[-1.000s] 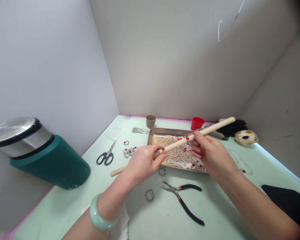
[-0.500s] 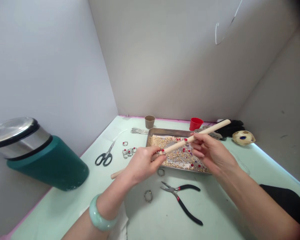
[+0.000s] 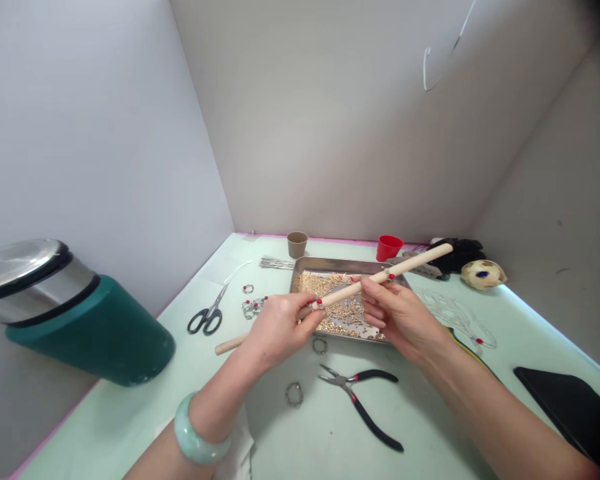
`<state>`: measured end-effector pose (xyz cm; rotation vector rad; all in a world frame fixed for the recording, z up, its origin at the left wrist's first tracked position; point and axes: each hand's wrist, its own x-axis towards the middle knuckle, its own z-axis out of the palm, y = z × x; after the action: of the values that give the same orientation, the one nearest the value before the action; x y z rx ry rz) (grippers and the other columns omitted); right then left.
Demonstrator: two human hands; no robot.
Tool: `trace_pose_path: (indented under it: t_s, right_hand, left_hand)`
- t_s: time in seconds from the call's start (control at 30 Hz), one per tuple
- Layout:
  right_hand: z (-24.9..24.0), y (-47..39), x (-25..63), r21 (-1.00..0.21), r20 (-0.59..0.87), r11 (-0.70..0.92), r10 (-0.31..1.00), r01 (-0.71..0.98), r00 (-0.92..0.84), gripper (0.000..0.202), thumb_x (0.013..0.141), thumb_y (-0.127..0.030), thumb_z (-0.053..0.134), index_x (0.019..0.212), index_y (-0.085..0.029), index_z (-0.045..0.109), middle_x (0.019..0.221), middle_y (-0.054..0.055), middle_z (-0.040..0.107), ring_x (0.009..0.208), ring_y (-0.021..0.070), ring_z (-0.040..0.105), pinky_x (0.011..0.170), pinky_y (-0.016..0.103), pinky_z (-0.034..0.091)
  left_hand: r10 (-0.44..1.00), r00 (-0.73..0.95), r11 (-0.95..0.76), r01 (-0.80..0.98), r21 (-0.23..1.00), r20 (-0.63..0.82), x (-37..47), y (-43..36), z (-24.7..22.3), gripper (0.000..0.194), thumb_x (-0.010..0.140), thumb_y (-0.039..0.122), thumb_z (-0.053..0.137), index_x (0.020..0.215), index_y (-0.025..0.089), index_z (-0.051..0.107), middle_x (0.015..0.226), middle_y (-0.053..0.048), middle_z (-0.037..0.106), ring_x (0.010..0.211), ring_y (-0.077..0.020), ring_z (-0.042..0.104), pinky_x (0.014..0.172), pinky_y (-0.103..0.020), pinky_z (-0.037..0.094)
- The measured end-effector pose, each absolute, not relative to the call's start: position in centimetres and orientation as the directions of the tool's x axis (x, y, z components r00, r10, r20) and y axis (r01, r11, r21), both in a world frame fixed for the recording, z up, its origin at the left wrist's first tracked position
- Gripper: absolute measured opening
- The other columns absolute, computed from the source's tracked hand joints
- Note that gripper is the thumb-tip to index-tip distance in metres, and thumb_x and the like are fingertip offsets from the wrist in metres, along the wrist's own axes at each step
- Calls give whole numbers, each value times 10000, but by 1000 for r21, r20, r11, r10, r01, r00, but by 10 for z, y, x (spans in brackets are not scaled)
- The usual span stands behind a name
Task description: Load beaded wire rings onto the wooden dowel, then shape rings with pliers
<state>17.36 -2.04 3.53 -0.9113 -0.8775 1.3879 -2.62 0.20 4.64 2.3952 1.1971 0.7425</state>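
Dowel tilted — in L grip, R grip

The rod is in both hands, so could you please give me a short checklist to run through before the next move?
1. Left hand grip on the rod: ok, fingers closed around it.
2. Right hand on the rod: ok, thumb against it.
3. Red bead beside the left fingertips: ok, in view.
4. Pliers apart from both hands: ok, lying on the table.
5. Wire ends on the rod tucked in: cannot tell, too small.
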Motion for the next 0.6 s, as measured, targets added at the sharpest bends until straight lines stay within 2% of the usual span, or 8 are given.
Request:
trace_pose_path:
  t_s: [0.13, 0.23, 0.33, 0.4, 0.47, 0.6]
  right_hand:
    - [35, -21, 178, -903, -21, -13, 1000, -429, 13, 233, 785, -412, 652, 870, -199, 606, 652, -68, 276, 507, 50, 234, 388, 171, 208]
    - [33, -26, 171, -923, -65, -86, 996, -375, -68, 300, 773, -451, 649, 947, -209, 612, 707, -37, 426, 516, 53, 329, 394, 180, 257]
    - [29, -33, 155, -953, -103, -136, 986, -271, -133, 288, 735, -410, 699, 897, -183, 627, 665, -18, 518, 492, 61, 383, 398, 194, 288]
    - [27, -37, 143, -966, -109, -140, 983, -215, -150, 259, 716, -380, 721, 822, -163, 628, 537, -36, 495, 453, 69, 385, 389, 200, 267]
    - [25, -40, 133, -970, -101, -129, 985, -204, -142, 258, 720, -385, 714, 795, -160, 613, 453, -67, 425, 421, 65, 345, 384, 204, 227]
    - [23, -42, 125, -957, -54, -73, 996, -281, -75, 278, 759, -399, 668, 913, -188, 573, 500, -95, 364, 448, 53, 269, 415, 205, 196]
  left_hand:
    - [820, 496, -566, 626, 537, 286, -27, 2, 45, 240, 854, 367, 485, 793, 186, 629, 556, 32, 493, 516, -94, 384, 514, -244, 297]
    - [814, 497, -575, 626, 527, 300, -26, 1, 44, 250, 864, 376, 466, 797, 191, 620, 564, 28, 512, 518, -99, 407, 518, -242, 310]
    - [818, 495, -570, 626, 532, 293, -25, -2, 44, 178, 844, 337, 489, 924, 206, 580, 609, 27, 569, 543, -115, 477, 541, -241, 343]
    - [819, 501, -566, 624, 539, 279, -23, -5, 44, 168, 816, 279, 507, 966, 210, 531, 637, 24, 599, 571, -133, 524, 557, -245, 365]
    - [813, 519, -572, 625, 531, 264, -21, -9, 45, 134, 802, 244, 500, 931, 207, 497, 662, 15, 619, 585, -146, 549, 556, -249, 371]
    - [794, 548, -591, 594, 545, 264, -19, -15, 47, 125, 836, 266, 462, 943, 204, 440, 738, -13, 645, 608, -157, 577, 557, -255, 378]
